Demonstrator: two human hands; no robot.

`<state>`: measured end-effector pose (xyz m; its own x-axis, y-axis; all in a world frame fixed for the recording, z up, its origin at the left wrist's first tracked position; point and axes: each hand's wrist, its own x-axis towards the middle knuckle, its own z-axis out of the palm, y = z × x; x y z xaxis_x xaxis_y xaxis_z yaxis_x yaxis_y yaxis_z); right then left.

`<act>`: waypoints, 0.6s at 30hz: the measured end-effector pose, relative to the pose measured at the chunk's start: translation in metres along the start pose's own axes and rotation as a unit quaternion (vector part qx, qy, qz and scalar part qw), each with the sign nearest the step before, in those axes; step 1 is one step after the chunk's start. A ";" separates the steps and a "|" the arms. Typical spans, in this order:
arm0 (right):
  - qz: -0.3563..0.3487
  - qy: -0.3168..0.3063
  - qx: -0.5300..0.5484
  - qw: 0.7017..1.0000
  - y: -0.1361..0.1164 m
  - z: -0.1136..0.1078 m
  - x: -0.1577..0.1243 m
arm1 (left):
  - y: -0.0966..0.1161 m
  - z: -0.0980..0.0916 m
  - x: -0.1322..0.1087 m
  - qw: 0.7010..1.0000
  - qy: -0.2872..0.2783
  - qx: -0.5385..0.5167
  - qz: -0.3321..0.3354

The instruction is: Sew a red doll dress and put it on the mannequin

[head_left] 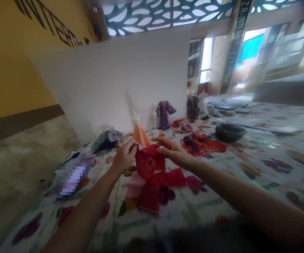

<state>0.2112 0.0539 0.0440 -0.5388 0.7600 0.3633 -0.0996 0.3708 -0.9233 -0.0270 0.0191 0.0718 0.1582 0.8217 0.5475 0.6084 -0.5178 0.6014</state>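
A small red garment (152,163) with a dark flower-like mark is held up by its top edge, its lower parts spread over the flowered tablecloth. My left hand (125,156) pinches the upper left corner between thumb and fingers. At the upper right edge, my right hand (174,151) has its thumb on the red cloth and its index finger stretched out above. Pale pink fabric (135,185) shows beneath and to the left of the red. Just behind my hands stands a small white dress form (136,117) wearing a peach skirt (140,135).
A small purple robe (163,114) stands against the white board (130,77). Orange-red cloth (204,143) and a black bowl (229,132) lie to the right. Folded fabrics (107,139) are piled at the left. Another white dress form (202,103) stands farther back.
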 end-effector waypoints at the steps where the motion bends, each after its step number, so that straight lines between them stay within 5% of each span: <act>1: 0.014 -0.028 0.004 0.999 -0.001 0.002 0.001 | 0.003 0.000 0.003 1.000 0.003 -0.020 -0.008; 5: 0.041 -0.153 -0.046 0.986 0.008 0.012 0.008 | 0.011 0.003 0.014 0.993 0.005 -0.112 -0.044; 10: 0.008 -0.147 -0.068 0.987 0.010 0.015 0.023 | 0.016 -0.001 0.018 0.972 -0.017 -0.211 -0.104; 18: -0.009 -0.141 -0.030 0.990 -0.036 0.016 0.041 | 0.016 -0.032 0.004 0.931 -0.220 -0.236 -0.171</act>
<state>0.1798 0.0632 0.0902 -0.7495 0.5774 0.3237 -0.0665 0.4208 -0.9047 -0.0419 0.0063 0.1020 0.3846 0.9218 0.0485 0.2889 -0.1701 0.9421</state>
